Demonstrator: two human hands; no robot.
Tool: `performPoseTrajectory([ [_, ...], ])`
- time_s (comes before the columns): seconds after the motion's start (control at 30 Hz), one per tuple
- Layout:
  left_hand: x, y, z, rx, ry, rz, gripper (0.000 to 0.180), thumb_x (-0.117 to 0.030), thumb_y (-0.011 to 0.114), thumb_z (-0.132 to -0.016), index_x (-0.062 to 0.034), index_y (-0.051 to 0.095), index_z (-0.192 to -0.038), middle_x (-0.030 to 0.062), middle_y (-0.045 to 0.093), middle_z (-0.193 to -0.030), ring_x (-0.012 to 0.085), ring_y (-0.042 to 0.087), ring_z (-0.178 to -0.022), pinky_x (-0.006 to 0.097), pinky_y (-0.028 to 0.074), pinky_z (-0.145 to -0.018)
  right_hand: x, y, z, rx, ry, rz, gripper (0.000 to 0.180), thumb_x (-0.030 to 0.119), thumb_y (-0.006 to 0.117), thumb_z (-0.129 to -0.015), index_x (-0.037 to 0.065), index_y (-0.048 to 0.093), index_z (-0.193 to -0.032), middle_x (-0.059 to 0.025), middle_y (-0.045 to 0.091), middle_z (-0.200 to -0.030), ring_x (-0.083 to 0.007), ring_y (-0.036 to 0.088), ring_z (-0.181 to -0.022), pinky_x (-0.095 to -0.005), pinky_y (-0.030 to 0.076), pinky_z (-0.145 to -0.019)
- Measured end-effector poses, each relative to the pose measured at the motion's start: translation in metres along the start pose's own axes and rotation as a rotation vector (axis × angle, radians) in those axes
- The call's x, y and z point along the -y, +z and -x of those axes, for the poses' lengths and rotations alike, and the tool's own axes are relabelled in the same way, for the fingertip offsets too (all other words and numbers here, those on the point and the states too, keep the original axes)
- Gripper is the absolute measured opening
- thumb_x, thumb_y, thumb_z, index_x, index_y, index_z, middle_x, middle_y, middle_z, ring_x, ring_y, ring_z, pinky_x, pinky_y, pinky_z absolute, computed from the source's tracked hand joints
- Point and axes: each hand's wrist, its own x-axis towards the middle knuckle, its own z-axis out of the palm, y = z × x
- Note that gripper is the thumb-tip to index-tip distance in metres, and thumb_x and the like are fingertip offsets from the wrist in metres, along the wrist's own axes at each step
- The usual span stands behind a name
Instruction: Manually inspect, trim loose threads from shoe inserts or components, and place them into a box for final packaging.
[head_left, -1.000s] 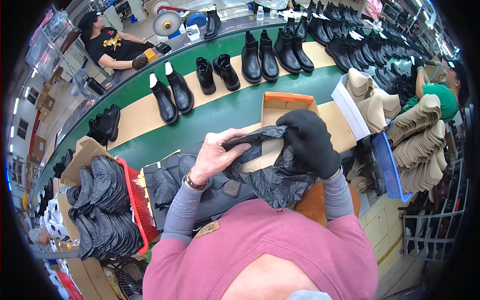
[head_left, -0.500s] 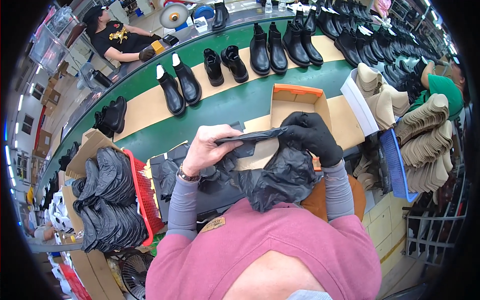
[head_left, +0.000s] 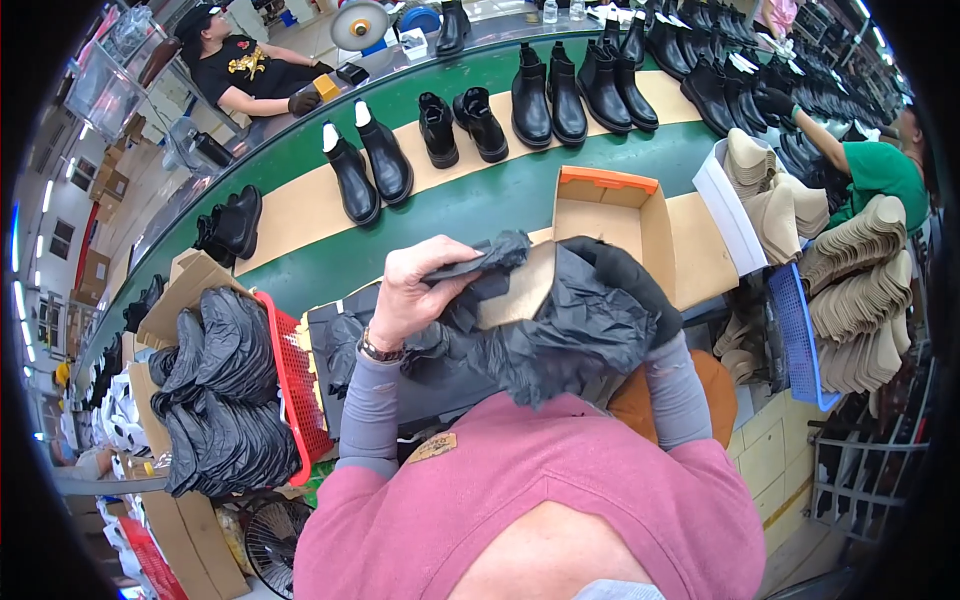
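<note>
A bunched edge of black crumpled tissue paper [head_left: 590,330] is pinched between the thumb and fingers of the bare left hand [head_left: 408,292]. More of the paper is gathered against the black-gloved right hand [head_left: 645,288], whose fingers are partly covered; whether they are closed cannot be told. A beige paperboard piece [head_left: 520,295] is exposed between both sets of fingers. Just beyond the right fingers, an orange-edged cardboard box [head_left: 610,218] is seen; farther off, black ankle boots [head_left: 532,95] are lined up.
</note>
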Motion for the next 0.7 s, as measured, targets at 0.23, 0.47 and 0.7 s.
performPoseTrajectory([
  [0.23, 0.019, 0.006, 0.015, -0.159, -0.163, 0.368, 0.023, 0.007, 0.072, -0.076, 0.0019, 0.067, -0.098, 0.0057, 0.070, -0.091, 0.0105, 0.064, -0.082, 0.024, 0.051, -0.074, -0.003, -0.015, 0.001, -0.044, 0.082, 0.178, 0.036, 0.010, 0.068, -0.082, -0.005, 0.060, -0.113, -0.0062, 0.066, -0.098, -0.0122, 0.062, -0.090, -0.0262, 0.050, -0.083],
  [0.47, -0.004, 0.036, -0.003, 0.058, -0.206, 0.540, 0.068, 0.001, 0.070, -0.079, -0.0033, 0.043, -0.141, 0.0086, 0.057, -0.128, 0.0154, 0.053, -0.115, 0.029, 0.041, -0.099, -0.028, 0.038, -0.014, 0.063, -0.482, 1.067, 0.054, 0.038, 0.075, -0.069, 0.004, 0.062, -0.109, -0.0134, 0.066, -0.093, -0.0264, 0.065, -0.084, -0.0345, 0.050, -0.075],
  [0.7, 0.017, 0.023, 0.009, 0.333, -0.155, 0.414, 0.047, 0.003, 0.067, -0.082, -0.0033, 0.056, -0.128, 0.0103, 0.059, -0.127, 0.0187, 0.051, -0.122, 0.031, 0.038, -0.104, -0.060, 0.003, -0.012, 0.097, -0.541, 1.118, 0.055, 0.027, 0.072, -0.079, 0.006, 0.053, -0.126, -0.0098, 0.062, -0.118, -0.0195, 0.061, -0.104, -0.0306, 0.049, -0.088],
])
